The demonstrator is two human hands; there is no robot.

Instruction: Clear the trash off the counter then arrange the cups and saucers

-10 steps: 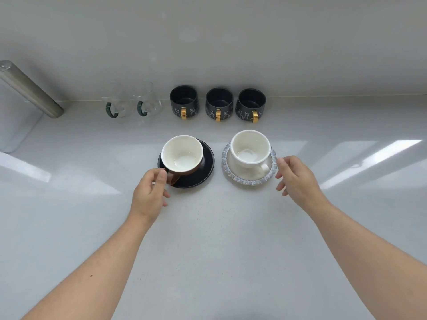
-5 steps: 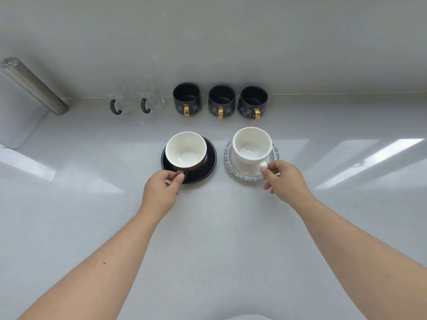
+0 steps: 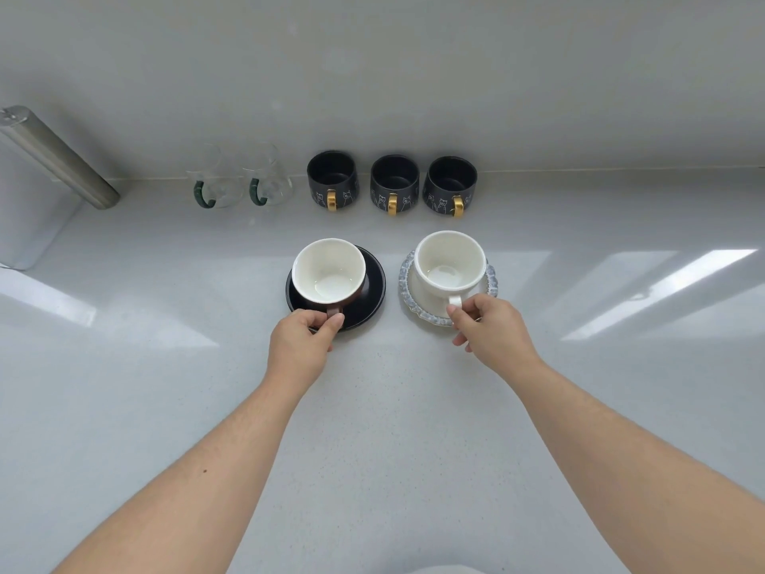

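A brown cup (image 3: 329, 272) with a white inside stands on a black saucer (image 3: 370, 283) at the counter's middle. My left hand (image 3: 300, 345) pinches its handle at the near side. To the right, a white cup (image 3: 450, 263) rests on a white saucer with a blue-grey scalloped rim (image 3: 407, 275). My right hand (image 3: 494, 331) grips that cup's handle with thumb and fingers. Both cups look empty and upright.
Along the back wall stand three black mugs with gold handles (image 3: 392, 186) and, left of them, two clear glass cups with green handles (image 3: 240, 182). A steel cylinder (image 3: 54, 155) leans at the far left. The white counter (image 3: 372, 449) spreads toward me.
Both hands closed in on the cup handles: the left slid to the brown cup's handle, the right came in from the saucer's right edge. Both handles turned toward me.
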